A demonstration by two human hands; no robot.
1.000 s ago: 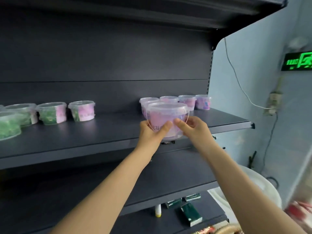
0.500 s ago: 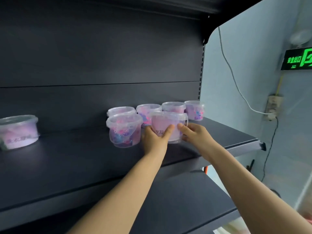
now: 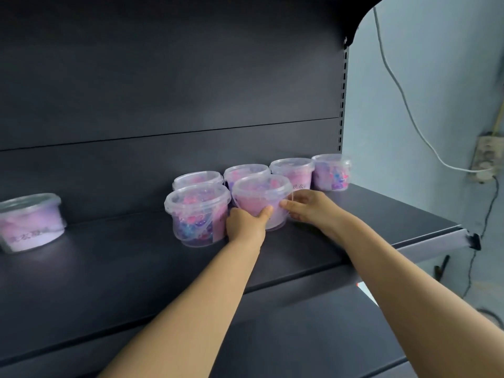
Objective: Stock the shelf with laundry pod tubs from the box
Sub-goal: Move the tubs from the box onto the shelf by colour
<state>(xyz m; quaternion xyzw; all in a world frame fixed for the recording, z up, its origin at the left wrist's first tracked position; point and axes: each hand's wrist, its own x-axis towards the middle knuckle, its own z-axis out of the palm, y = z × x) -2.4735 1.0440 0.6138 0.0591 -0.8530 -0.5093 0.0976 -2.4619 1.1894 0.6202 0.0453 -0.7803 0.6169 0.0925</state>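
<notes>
A clear laundry pod tub (image 3: pixel 260 197) with pink and purple pods stands on the dark shelf (image 3: pixel 122 257), in a front row beside another tub (image 3: pixel 197 214). My left hand (image 3: pixel 246 223) grips its left side, thumb across the front. My right hand (image 3: pixel 308 207) holds its right side, fingers curved round the wall. Behind stand several more tubs, from the left one (image 3: pixel 197 178) to the rightmost (image 3: pixel 331 171). The box is out of view.
A wider pink tub (image 3: pixel 30 222) sits at the shelf's far left. The shelf's right end bracket (image 3: pixel 473 241) juts out by a pale wall with a white cable (image 3: pixel 403 105) and a socket (image 3: pixel 485 159). A lower shelf (image 3: pixel 313 336) lies beneath my arms.
Both hands carried the tub from the shelf's front edge inward and set it down beside the front-row tub. The camera moved closer and to the right.
</notes>
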